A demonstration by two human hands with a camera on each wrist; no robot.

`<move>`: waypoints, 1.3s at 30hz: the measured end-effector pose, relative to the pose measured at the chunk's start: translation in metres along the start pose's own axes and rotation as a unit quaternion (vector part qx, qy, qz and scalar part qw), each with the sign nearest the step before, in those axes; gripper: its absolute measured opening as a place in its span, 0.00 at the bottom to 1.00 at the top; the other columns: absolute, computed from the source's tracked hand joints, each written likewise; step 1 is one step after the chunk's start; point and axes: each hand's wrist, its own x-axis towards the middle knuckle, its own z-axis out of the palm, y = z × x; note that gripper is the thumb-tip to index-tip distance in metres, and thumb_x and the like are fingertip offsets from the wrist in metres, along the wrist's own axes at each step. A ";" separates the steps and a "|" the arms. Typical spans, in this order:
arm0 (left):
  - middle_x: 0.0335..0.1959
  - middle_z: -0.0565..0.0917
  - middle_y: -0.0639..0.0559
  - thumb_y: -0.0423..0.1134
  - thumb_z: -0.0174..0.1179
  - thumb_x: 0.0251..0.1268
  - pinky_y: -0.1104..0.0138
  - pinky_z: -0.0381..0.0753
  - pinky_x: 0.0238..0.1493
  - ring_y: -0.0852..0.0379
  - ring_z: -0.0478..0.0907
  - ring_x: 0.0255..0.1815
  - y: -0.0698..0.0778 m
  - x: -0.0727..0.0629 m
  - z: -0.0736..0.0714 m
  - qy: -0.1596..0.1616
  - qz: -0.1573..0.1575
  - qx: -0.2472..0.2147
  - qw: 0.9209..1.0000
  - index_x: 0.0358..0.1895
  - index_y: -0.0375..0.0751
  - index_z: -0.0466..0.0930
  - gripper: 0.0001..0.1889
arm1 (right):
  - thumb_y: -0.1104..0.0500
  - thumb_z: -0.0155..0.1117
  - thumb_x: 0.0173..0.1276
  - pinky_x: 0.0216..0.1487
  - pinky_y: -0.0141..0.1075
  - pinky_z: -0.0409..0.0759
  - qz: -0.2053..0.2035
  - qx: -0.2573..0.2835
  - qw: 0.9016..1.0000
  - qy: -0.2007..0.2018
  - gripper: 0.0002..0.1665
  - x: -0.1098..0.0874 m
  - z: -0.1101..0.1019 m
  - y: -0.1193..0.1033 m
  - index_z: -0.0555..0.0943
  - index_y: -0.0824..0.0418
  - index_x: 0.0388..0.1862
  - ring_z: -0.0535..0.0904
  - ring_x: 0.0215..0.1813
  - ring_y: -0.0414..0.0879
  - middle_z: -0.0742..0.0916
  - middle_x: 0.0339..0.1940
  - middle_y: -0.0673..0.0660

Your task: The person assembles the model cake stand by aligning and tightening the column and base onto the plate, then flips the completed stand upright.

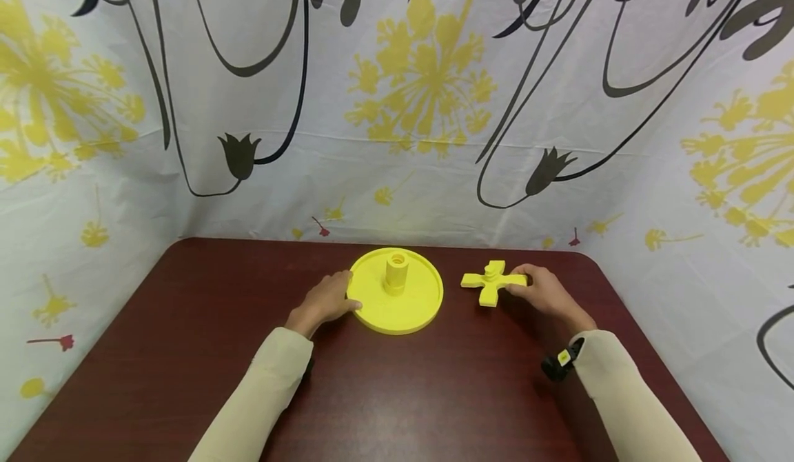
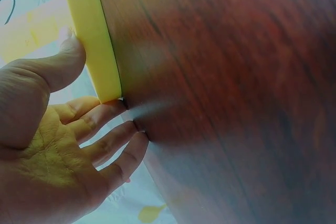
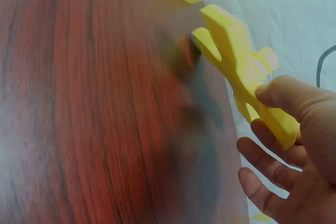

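Note:
A round yellow plate [image 1: 372, 303] with a raised rim lies flat on the table, a hollow post [image 1: 397, 273] rising from its middle. My left hand [image 1: 322, 302] holds the plate by its left edge. In the left wrist view, the thumb presses the plate's side wall [image 2: 97, 40] and the fingertips reach down to the tabletop. To the right, my right hand [image 1: 544, 292] pinches one arm of a yellow four-armed cross piece [image 1: 490, 283]. That cross piece [image 3: 231, 45] is raised off the table, a short stepped knob on its upper face.
The dark red-brown wooden table [image 1: 434, 393] has rounded far corners. White cloth [image 1: 347, 193] printed with flowers hangs behind it and along both sides. A black device [image 1: 561, 360] is strapped at the right wrist.

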 end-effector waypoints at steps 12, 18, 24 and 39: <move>0.74 0.65 0.37 0.44 0.64 0.68 0.46 0.68 0.65 0.38 0.63 0.72 0.001 -0.001 -0.001 -0.001 0.000 0.010 1.000 0.77 0.33 0.55 0.40 | 0.54 0.66 0.71 0.35 0.38 0.70 -0.010 0.011 0.999 0.034 0.21 0.008 0.004 -0.024 0.79 0.68 0.53 0.72 0.33 0.48 0.83 0.40 0.61; 0.74 0.64 0.37 0.45 0.64 0.68 0.47 0.67 0.66 0.38 0.62 0.73 0.001 0.001 -0.001 -0.002 -0.001 0.008 1.000 0.77 0.33 0.54 0.41 | 0.55 0.67 0.69 0.38 0.38 0.74 -0.021 0.025 0.998 0.045 0.21 0.014 0.007 -0.038 0.79 0.68 0.54 0.76 0.38 0.49 0.85 0.44 0.63; 0.74 0.64 0.38 0.45 0.64 0.68 0.47 0.67 0.66 0.39 0.62 0.72 0.000 0.001 -0.001 -0.004 -0.003 0.008 1.000 0.77 0.34 0.55 0.41 | 0.59 0.67 0.68 0.43 0.39 0.77 -0.024 0.061 0.996 0.055 0.20 0.020 0.010 -0.055 0.78 0.68 0.55 0.79 0.45 0.53 0.84 0.49 0.64; 0.74 0.63 0.37 0.46 0.64 0.68 0.46 0.66 0.67 0.38 0.62 0.73 0.000 -0.003 -0.002 -0.005 -0.001 0.003 1.000 0.77 0.33 0.54 0.41 | 0.62 0.65 0.71 0.47 0.34 0.80 -0.041 0.182 0.980 0.070 0.29 0.031 0.027 -0.099 0.65 0.72 0.64 0.83 0.51 0.59 0.85 0.53 0.69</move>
